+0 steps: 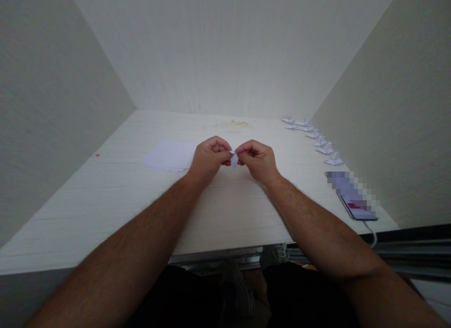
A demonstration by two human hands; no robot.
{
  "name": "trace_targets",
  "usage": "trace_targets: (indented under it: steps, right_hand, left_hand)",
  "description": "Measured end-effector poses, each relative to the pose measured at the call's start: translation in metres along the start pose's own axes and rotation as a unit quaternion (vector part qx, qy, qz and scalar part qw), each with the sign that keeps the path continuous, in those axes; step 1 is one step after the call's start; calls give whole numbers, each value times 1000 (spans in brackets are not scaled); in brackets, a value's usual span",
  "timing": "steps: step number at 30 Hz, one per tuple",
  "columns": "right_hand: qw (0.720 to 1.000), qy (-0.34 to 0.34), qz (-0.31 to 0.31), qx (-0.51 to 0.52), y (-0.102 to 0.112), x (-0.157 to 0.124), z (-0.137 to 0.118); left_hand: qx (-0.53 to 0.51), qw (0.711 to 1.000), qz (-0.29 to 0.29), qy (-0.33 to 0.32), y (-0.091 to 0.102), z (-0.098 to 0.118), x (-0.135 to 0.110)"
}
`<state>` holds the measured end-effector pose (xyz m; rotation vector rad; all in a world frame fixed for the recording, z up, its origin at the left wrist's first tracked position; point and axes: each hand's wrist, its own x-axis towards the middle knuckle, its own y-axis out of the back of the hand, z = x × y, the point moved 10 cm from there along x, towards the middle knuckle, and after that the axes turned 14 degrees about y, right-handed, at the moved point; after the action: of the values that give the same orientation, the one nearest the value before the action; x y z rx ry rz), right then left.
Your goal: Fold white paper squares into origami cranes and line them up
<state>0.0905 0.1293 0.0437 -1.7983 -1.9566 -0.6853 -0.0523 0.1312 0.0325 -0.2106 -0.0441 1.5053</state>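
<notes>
Between my two hands is a small piece of folded white paper (234,160), held just above the middle of the table. My left hand (211,159) pinches its left side between thumb and fingers. On the other side, my right hand (256,160) grips it with thumb and forefinger. The fingers cover most of the paper, so its full shape is hidden. A stack of white paper sheets (169,155) lies flat beside my left hand, partly behind it.
Several folded paper cranes (322,144) stand in a line along the right wall. Nearer to me lies a phone (352,196) with a cable (372,236) over the table edge. Walls enclose the white table (105,196). A small red spot (97,155) is at left.
</notes>
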Motion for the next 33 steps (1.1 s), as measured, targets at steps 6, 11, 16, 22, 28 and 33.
trace_targets:
  steps: [6,11,16,22,28,33]
  right_hand:
    - [1000,-14,-11,20,-1,2,-3]
    - [999,34,10,-40,7,0,-6]
    - [993,74,-6,-95,6,-1,-10]
    - [999,-10,29,-37,9,2,0]
    - [999,-29,19,-31,7,2,2]
    - [998,-26,23,-47,8,2,0]
  left_hand:
    - [-42,998,-16,37,1,-5,1]
    - [-59,987,-61,140,-8,-20,-1]
    - [-42,990,-49,124,-6,-20,0]
    - [-24,999,-9,31,1,-6,0]
    - [26,999,6,-17,2,4,-3]
    - [24,1000,4,-7,1,3,-3]
